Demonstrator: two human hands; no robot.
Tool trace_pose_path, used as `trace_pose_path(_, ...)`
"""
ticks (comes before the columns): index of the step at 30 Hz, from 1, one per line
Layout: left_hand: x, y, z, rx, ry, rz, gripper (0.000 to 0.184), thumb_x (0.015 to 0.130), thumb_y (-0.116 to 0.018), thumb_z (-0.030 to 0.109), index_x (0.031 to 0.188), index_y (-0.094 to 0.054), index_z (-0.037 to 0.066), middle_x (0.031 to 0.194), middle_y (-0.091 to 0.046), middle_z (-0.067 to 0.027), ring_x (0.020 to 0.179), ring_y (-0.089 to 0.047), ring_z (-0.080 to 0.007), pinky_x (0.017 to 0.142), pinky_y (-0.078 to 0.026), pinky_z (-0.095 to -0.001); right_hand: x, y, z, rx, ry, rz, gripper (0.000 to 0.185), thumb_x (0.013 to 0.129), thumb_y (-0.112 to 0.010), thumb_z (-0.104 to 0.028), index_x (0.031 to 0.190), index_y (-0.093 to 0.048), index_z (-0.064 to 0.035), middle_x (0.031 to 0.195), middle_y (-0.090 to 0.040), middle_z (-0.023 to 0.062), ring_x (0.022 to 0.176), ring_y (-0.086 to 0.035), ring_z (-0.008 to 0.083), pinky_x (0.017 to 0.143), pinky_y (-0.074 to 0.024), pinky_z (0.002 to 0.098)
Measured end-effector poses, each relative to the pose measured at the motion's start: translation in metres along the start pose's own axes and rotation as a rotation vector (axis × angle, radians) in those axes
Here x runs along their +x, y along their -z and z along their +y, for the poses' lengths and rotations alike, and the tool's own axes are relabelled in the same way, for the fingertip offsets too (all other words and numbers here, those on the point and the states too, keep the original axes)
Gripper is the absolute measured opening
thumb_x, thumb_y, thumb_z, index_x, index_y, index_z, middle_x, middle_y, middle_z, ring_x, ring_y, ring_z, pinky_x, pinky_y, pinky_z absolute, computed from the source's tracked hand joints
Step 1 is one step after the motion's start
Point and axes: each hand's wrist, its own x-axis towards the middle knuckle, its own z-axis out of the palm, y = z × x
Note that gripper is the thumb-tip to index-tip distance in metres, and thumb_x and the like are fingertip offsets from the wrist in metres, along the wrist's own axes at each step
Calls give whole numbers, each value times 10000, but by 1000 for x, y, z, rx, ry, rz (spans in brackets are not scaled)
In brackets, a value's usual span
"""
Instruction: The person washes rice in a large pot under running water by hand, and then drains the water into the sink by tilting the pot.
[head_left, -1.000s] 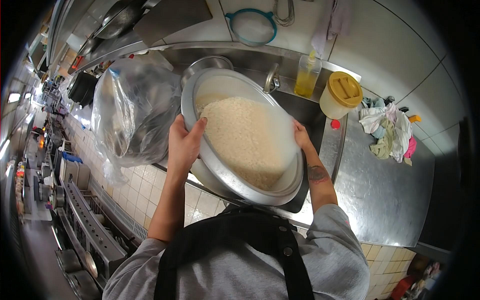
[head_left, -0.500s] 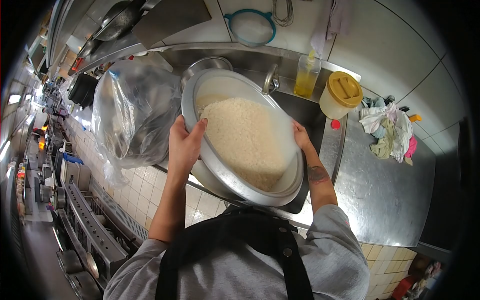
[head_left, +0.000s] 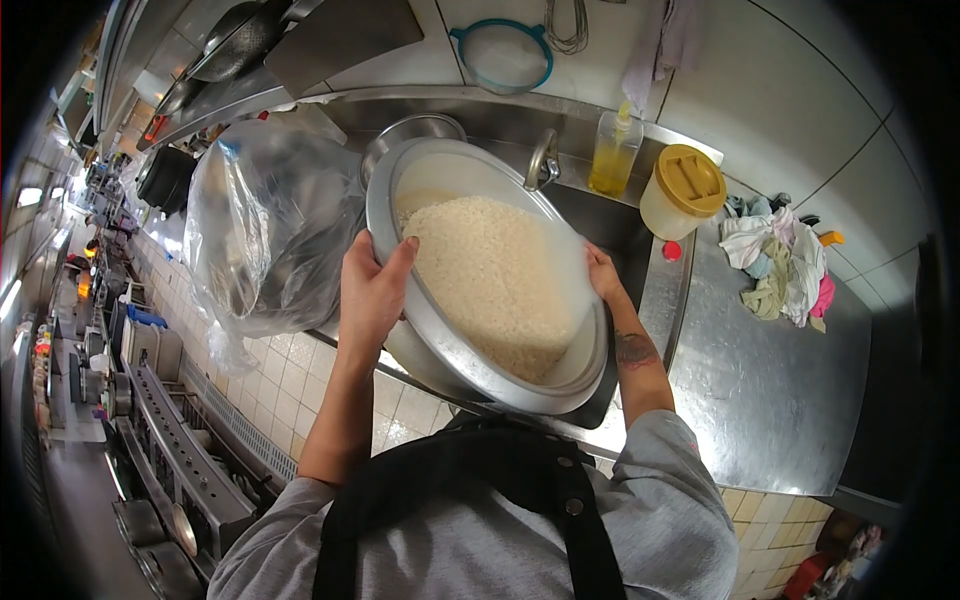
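The left hand (head_left: pixel 375 295) is closed on the rim of a wide metal pot (head_left: pixel 550 398), its thumb lying over the edge and its other fingers mostly hidden against the outer wall; the right hand (head_left: pixel 602 272) grips the opposite side of the same rim, though how its fingers wrap underneath cannot be seen; the pot hangs tilted between the two hands, over the sink (head_left: pixel 632 240) and close to the person's black apron (head_left: pixel 450 470). Inside it, pale rice (head_left: pixel 490 280) forms a broad bank, with a smooth whitish patch beside it toward the right hand. Just behind the pot are a metal bowl (head_left: pixel 420 126), partly covered by its rim, and the faucet (head_left: pixel 543 160); a big clear plastic bag (head_left: pixel 265 230) bulges near the left hand. Beyond the right hand stand a bottle of yellow liquid (head_left: pixel 612 160) and a tub with a yellow lid (head_left: pixel 685 195); a red cap (head_left: pixel 672 251) lies near the tub; crumpled cloths (head_left: pixel 790 260) are heaped on the steel counter (head_left: pixel 760 400); a blue-rimmed strainer (head_left: pixel 503 57) hangs against the tiled wall.
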Motion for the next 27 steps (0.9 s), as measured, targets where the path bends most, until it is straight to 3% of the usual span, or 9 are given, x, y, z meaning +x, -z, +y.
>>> trace_pose_path(21,1,-5,-1,-26,-31,0,263,812,-598,166,905,-527,-69,735,-573,-60,651,-511,-96,590,-417,-245,-5,-2,-11,5,-42,-7,353,962,-424,-230,1236,-509,-23,1073,-605,29,958,-533,93,876,-419,226)
trace_pose_path(27,0,-7,1,4,-37,11,249,814,-596,170,895,-527,-54,704,-565,-54,590,-504,-87,515,-405,-238,-2,0,-7,-64,-28,4,355,962,-426,-229,1237,-506,-21,1090,-599,35,973,-530,102,884,-415,227)
